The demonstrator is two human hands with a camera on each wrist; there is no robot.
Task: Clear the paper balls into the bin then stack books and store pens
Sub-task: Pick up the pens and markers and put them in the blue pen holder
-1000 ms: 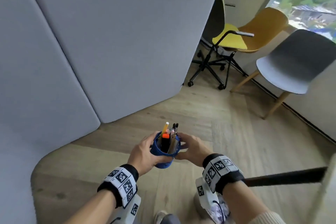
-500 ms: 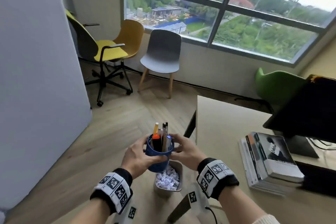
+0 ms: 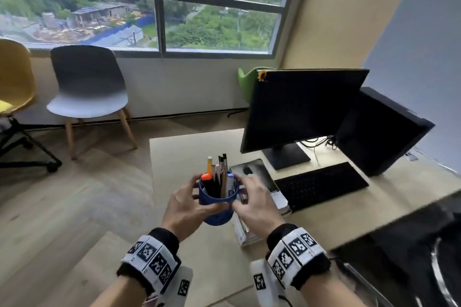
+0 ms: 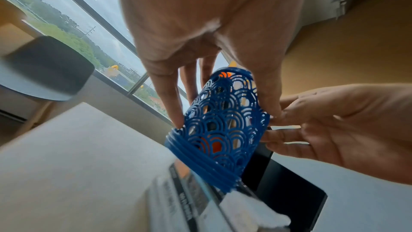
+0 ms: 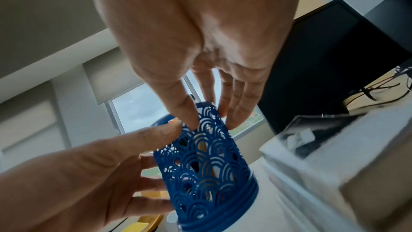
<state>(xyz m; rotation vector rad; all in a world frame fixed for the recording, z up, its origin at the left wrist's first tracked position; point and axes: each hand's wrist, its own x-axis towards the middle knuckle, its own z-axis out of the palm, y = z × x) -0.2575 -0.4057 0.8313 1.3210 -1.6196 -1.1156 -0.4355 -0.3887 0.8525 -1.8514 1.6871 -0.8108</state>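
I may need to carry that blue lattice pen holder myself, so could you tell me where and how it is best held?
Hold the blue pen holder by its round side wall, one hand from each side, as the left hand and right hand do now. The pens stick out of the open top, so keep it upright and avoid gripping from above.

A: Which colour had the round plastic pen holder (image 3: 217, 203)?

B: Deep blue, with a cut-out pattern of overlapping arches. One marker inside had an orange cap (image 3: 206, 177).

A: And the wristbands (image 3: 296, 254)?

B: Black, with white squares that carried black checker codes.
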